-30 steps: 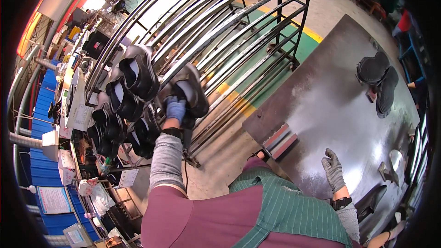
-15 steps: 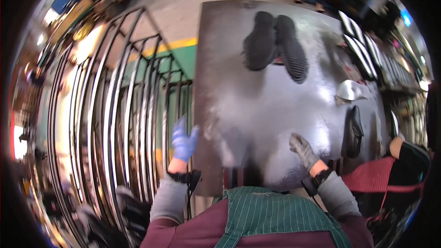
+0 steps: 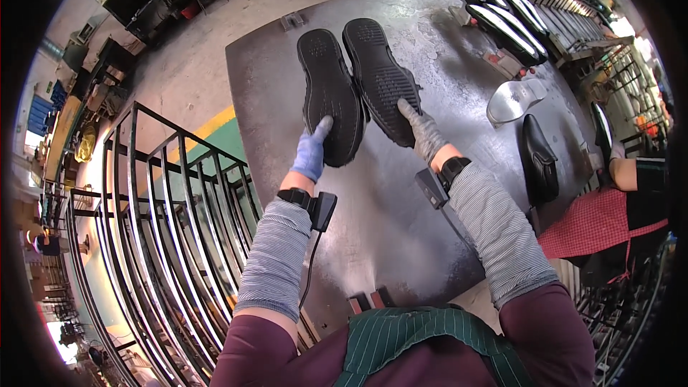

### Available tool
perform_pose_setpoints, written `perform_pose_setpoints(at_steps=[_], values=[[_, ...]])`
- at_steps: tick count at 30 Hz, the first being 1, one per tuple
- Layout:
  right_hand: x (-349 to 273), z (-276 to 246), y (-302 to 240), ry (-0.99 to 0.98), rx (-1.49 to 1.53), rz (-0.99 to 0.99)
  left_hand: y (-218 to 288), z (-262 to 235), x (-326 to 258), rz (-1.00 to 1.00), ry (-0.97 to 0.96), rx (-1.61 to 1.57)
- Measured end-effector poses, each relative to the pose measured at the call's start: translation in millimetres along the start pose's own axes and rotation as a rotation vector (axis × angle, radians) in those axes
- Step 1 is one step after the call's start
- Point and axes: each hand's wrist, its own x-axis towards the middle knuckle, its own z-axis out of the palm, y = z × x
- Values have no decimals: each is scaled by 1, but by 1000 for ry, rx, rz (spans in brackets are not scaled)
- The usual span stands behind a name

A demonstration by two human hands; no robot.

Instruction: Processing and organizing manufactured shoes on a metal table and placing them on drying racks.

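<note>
Head view: two gloved hands [image 3: 311,152] hold two black shoes [image 3: 331,86], one each, soles facing up.

Worktable [image 3: 387,208]: bordered on the left by the barred rack [image 3: 188,172], on the right by a co-worker [image 3: 591,222].
Left shoe [image 3: 328,89]: held over the worktable by the left hand [image 3: 312,150].
Right shoe [image 3: 380,72]: held beside it by the right hand [image 3: 426,132].
Single shoe [image 3: 537,161]: laid on the worktable's right part.
Shoe cluster [image 3: 494,20]: placed at its far right.
</note>
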Motion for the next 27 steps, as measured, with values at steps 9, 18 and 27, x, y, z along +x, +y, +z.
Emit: perform_pose_setpoints(at_steps=[9, 18, 27], values=[[-171, -48, 69, -34, 16, -48, -45, -49, -211, -128, -83, 29], [-301, -87, 104, 131, -306, 49, -78, 11, -455, -329, 129, -28], [-351, -118, 125, -308, -30, 305, -133, 58, -526, -129, 205, 33]])
